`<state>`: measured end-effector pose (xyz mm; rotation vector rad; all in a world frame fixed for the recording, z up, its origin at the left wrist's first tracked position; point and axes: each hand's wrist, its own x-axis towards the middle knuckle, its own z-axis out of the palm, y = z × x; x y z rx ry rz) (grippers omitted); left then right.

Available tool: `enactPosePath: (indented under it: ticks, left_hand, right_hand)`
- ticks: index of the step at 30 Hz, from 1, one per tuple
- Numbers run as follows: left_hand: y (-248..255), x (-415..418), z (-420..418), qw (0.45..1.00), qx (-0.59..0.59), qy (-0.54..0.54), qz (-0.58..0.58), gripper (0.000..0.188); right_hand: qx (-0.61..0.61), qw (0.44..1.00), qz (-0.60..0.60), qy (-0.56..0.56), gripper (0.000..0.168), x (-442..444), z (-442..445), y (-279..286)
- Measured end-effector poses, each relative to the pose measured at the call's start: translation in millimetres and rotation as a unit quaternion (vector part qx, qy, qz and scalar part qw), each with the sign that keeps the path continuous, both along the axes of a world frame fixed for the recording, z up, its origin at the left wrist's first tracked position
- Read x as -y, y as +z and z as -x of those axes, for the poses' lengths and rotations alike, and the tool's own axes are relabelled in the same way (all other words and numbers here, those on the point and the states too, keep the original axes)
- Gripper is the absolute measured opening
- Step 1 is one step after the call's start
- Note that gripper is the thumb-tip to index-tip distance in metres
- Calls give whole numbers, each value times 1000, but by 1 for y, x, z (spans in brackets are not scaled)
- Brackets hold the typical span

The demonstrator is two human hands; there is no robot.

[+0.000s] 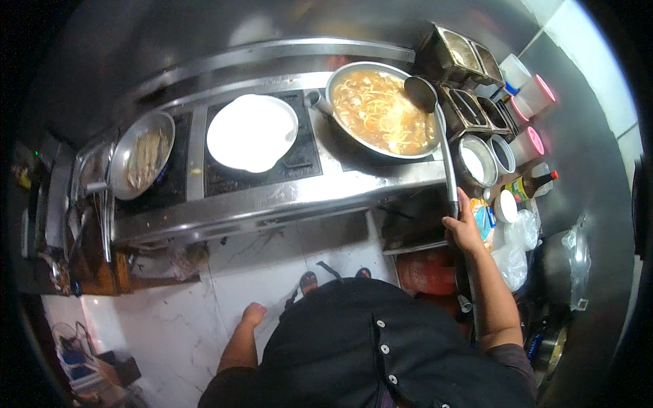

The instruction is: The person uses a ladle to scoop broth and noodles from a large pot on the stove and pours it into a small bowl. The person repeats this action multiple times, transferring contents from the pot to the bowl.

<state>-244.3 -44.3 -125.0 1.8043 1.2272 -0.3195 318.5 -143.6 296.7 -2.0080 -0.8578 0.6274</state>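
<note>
My right hand [465,224] grips the dark handle end of a long metal ladle [421,94]. The ladle's dark bowl rests over the right rim of a large wok [385,109] that holds noodles in brown broth on the stove's right side. My left hand [254,313] hangs low beside my body, touching nothing; its fingers look curled, but whether they are closed is not plain. White oval plates [252,132], seemingly stacked, lie over the middle burner. On the left burner a metal pan [142,155] holds long browned pieces of food.
Square metal containers [461,51] stand behind a metal pot of white contents [477,160] at the right. Near them are pink-lidded plastic tubs [528,145], a sauce bottle [535,184], a white bowl [506,206] and plastic bags [510,265]. The stove's steel front edge [285,199] runs before me.
</note>
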Motion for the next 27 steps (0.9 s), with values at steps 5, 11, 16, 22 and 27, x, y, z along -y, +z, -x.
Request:
enactPosePath:
  ticks: [5, 11, 16, 22, 27]
  left_hand:
    - [-40, 12, 0, 995, 24, -37, -93, 33]
    - [-13, 5, -36, 997, 46, 51, 22, 32]
    - [-18, 4, -33, 998, 45, 41, -9, 35]
    - [51, -14, -42, 993, -17, 103, 52, 37]
    - [26, -12, -30, 997, -12, 70, 23, 37]
  right_hand:
    - [-417, 904, -70, -68, 50, -40, 62, 47]
    - [-756, 624, -185, -64, 10, -40, 62, 91]
    - [-805, 553, -213, -20, 14, -37, 61, 112]
    - [-770, 595, -228, 22, 12, -22, 63, 115]
    - [-687, 688, -234, 4, 26, -21, 68, 119]
